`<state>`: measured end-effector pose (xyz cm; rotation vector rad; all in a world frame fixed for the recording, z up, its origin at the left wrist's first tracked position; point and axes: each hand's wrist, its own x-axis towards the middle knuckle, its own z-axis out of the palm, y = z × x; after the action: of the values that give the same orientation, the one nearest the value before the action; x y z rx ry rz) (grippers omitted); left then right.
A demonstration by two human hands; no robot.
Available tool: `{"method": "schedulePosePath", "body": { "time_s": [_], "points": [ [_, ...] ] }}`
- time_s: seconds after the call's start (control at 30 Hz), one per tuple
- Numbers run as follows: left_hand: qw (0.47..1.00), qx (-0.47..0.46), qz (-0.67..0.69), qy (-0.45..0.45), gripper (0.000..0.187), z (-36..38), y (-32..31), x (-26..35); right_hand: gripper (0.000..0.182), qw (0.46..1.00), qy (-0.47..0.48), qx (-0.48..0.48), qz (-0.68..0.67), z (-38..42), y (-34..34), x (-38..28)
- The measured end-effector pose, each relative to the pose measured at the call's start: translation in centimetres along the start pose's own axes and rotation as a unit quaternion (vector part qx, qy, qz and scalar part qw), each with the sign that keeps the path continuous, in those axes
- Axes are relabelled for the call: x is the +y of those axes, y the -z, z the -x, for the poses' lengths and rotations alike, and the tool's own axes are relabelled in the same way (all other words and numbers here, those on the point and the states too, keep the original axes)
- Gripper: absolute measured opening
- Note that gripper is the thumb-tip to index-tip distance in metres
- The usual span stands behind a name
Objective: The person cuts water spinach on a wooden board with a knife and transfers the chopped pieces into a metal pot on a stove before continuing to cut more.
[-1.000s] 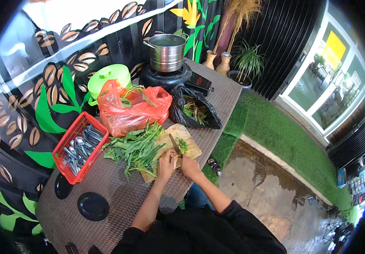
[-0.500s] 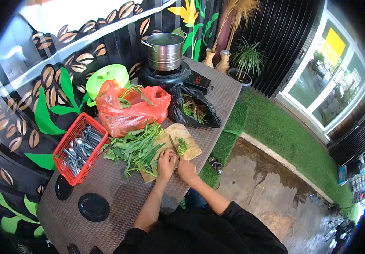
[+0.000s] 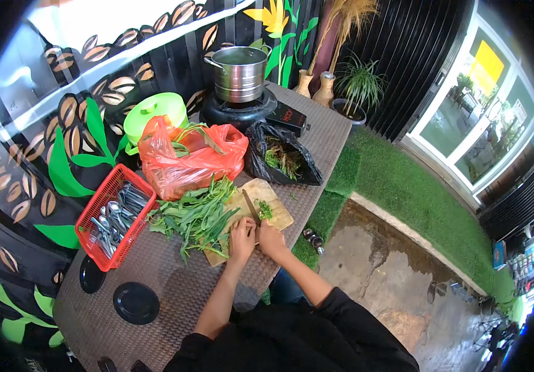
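Observation:
A wooden cutting board [image 3: 273,197] lies on the woven table. A heap of long green leaves [image 3: 196,217] covers the board's left side. My left hand [image 3: 242,239] presses down on a bunch of these leaves at the board's near edge. Right beside it, my right hand [image 3: 271,238] grips the handle of a knife [image 3: 251,207], whose blade points away from me across the board. A small pile of chopped greens [image 3: 266,211] sits just right of the blade.
A red plastic bag [image 3: 186,158] of greens and a black bag [image 3: 282,162] of scraps lie behind the board. A steel pot [image 3: 238,73] stands on a burner. A red basket [image 3: 111,217] holds spoons. Two black lids [image 3: 135,302] lie near me. The table edge [image 3: 316,204] drops to grass.
My right hand with the knife has shifted slightly left, closer to my left hand. The blade has moved along the leaves.

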<state>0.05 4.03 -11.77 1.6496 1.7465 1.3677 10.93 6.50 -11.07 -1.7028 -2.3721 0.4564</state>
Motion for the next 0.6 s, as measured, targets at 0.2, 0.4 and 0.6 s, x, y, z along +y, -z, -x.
{"method": "schedulePosePath", "body": {
  "time_s": [0.2,0.4,0.6],
  "points": [
    [0.999,0.008,0.037,0.002,0.015,-0.3,0.2,-0.4,0.026,0.996,-0.042,-0.062,-0.054,0.7,0.3,0.6],
    [0.999,-0.013,0.037,-0.011,0.014,-0.7,0.5,-0.3,0.024,0.999,-0.032,-0.015,0.003,1.3,-0.5,-1.0],
    [1.0,-0.012,0.024,-0.005,0.012,-0.7,0.5,-0.4,0.022,0.999,-0.027,0.01,0.014,2.0,-1.5,-1.4]
  ]
}}
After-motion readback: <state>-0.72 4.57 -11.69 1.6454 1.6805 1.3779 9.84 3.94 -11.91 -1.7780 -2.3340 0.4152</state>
